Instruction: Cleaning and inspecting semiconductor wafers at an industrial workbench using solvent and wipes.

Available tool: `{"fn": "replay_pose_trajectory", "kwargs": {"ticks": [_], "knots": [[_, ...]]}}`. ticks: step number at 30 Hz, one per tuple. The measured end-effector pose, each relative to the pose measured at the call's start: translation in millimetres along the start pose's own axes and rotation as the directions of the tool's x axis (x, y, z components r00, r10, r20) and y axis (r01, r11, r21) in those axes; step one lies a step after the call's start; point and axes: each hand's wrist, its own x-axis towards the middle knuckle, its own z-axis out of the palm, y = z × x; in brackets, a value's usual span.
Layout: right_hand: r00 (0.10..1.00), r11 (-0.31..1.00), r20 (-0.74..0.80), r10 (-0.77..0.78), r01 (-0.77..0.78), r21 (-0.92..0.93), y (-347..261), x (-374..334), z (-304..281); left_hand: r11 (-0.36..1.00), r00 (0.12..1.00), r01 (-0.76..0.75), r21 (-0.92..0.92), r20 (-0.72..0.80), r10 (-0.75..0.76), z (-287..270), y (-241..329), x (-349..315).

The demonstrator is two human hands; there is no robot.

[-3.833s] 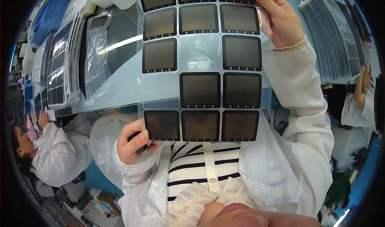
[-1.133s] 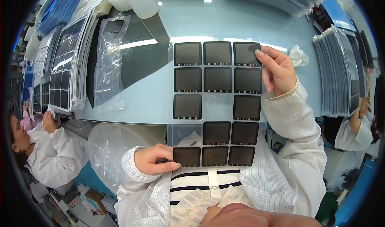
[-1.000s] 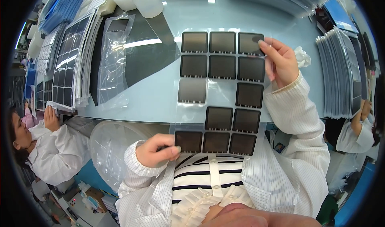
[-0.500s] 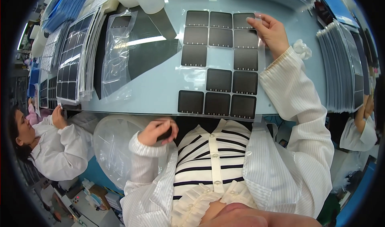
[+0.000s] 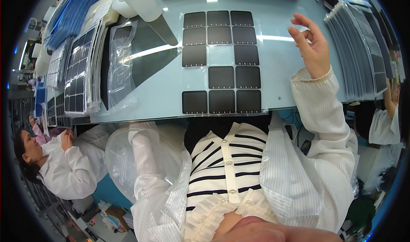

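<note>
A clear sheet with several dark rounded squares (image 5: 220,35) lies on the glass-topped table (image 5: 273,77) in front of me. The squares stand in three columns, with a few gaps in the grid. To the sheet's right, my right hand (image 5: 315,49) is raised over the table. Its thumb and fingers are bent but apart, with nothing between them, and it does not touch the sheet. My left sleeve reaches to the table's front edge; the left hand there is almost wholly hidden beneath it.
Stacks of sheets with dark squares stand at left (image 5: 79,66) and right (image 5: 363,49). A crumpled clear bag (image 5: 121,66) lies on a dark panel (image 5: 153,64). A white cylindrical container (image 5: 141,2) is at the back. A translucent plastic bag (image 5: 124,156) hangs below the edge. A co-worker (image 5: 68,165) sits at left.
My right hand has let go of the sheet's upper right corner and moved away to the right. The left hand has gone from in front of my body to under the table edge.
</note>
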Motion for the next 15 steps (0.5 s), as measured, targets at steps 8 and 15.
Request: {"fn": "replay_pose_trajectory", "kwargs": {"ticks": [8,15], "knots": [[0.981,0.970,0.030,0.193,-0.195,0.147,13,-33,-31,0.621,0.919,-0.381,0.685,0.208,0.334,-22,-14,-23],[0.989,0.972,0.113,0.095,-0.116,0.205,0,-48,-34,0.888,0.715,-0.376,0.265,0.693,0.096,19,132,-92]]}}
